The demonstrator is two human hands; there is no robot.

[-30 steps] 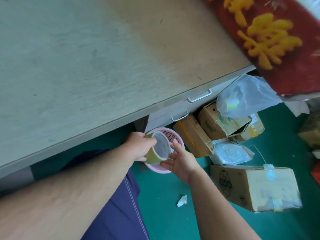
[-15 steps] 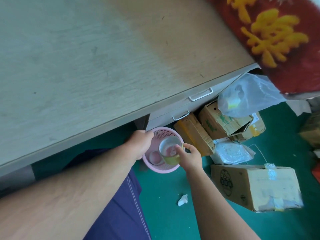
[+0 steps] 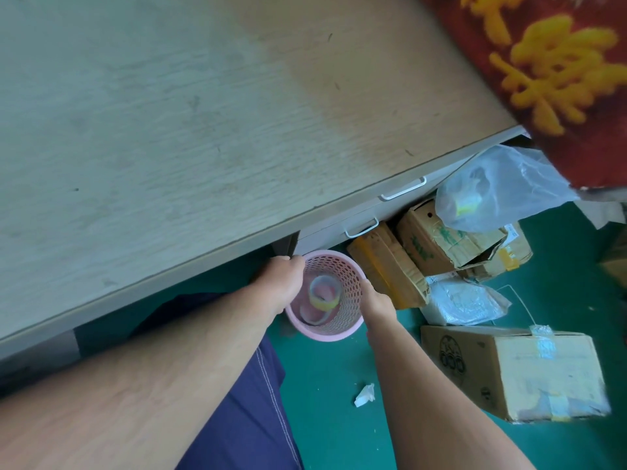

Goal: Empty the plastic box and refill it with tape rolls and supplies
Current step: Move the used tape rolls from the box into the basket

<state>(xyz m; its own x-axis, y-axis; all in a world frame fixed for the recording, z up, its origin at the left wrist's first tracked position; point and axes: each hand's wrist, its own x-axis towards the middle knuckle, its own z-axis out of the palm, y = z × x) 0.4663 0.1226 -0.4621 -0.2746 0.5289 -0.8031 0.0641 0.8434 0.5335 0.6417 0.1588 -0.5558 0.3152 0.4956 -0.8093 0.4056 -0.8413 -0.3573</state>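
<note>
The left hand (image 3: 283, 286) and right hand (image 3: 375, 300) grip a round pink perforated plastic basket (image 3: 346, 322), yellow-edged tape roll (image 3: 324, 296) inside; best held level.

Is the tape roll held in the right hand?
No, the tape roll lies inside the pink basket, and the right hand grips the basket's rim.

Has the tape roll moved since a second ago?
Yes. The tape roll has gone down, farther below the front edge of the desk, and now lies inside the pink basket rather than level with its rim.
</note>
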